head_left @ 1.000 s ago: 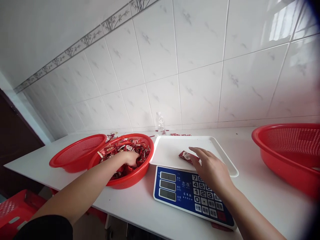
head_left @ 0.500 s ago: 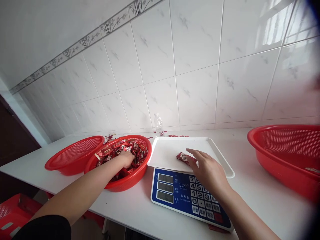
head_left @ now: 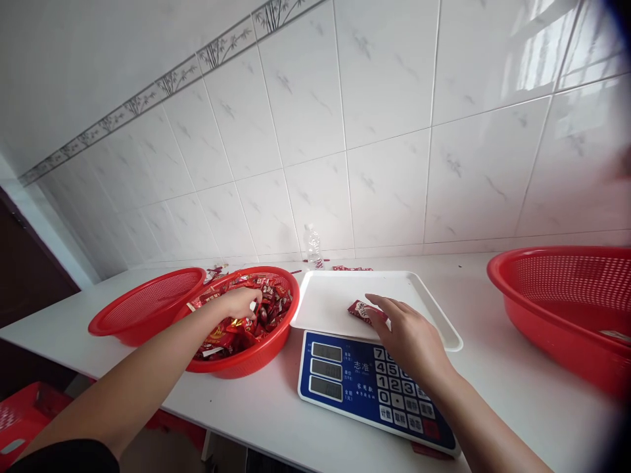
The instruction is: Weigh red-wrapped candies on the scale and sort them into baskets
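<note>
My left hand [head_left: 241,303] is in the round red basket [head_left: 276,345], its fingers curled over a heap of small red wrapped snack packets [head_left: 271,303]. A whitish bit of a wrapper [head_left: 254,306] shows at its fingertips; the rest of that packet is hidden. My right hand [head_left: 411,332] hovers low over the front of the white weighing tray [head_left: 325,295], thumb and fingers apart. One dark red snack packet [head_left: 361,310] lies on the tray, its right end partly behind my thumb. Below the tray is the blue scale panel [head_left: 362,364], partly covered by my right hand and forearm.
Another red basket [head_left: 148,302] stands at the left against the full one. A large red basket [head_left: 552,315] is at the right. Behind the tray are a clear bottle [head_left: 312,246] and some red packets [head_left: 352,268]. A tiled wall [head_left: 315,131] bounds the table.
My left hand has lifted slightly and drawn back to the left within the basket, and more packets now show below it. My right hand and the packet on the tray stay put.
</note>
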`<state>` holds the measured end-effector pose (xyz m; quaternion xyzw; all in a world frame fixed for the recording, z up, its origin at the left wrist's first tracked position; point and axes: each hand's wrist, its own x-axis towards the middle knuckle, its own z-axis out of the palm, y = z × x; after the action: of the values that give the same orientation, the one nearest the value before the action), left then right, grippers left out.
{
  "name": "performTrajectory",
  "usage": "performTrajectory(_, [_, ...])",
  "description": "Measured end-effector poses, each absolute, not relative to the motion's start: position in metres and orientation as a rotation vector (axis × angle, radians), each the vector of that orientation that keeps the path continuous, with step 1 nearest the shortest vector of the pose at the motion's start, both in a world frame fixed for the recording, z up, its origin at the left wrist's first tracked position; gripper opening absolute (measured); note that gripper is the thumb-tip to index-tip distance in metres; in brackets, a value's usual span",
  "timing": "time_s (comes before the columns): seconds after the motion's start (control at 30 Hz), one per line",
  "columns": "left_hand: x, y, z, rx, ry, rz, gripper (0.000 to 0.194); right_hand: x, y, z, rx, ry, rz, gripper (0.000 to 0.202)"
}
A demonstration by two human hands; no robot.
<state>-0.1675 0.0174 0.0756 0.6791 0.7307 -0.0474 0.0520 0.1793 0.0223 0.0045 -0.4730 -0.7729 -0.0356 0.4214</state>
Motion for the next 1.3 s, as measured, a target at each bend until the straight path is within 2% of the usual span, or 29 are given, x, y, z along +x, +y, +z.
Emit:
performTrajectory(0.27, [-0.165, 0.02, 0.092, 2.042, 2.163, 0.472, 0.034, 0.178, 0.021, 0.004, -1.19, -1.944, -0.073, 0.034])
performTrajectory(0.47, [-0.152, 0.023, 0.092, 1.904, 2.137, 0.762, 0.03, 0.178, 0.022, 0.004, -1.178, -1.937, -0.044, 0.035])
performTrajectory(0.97, [-0.14, 0.026, 0.092, 1.743, 1.897, 1.015, 0.028, 0.178, 0.021, 0.005, -1.138, -1.925, -0.058, 0.033])
performTrajectory(1.3, [-0.069, 0.003, 0.104, 1.668, 1.523, 1.053, 0.017, 0.175, 0.009, 0.013, -0.839, -1.933, 0.113, 0.03])
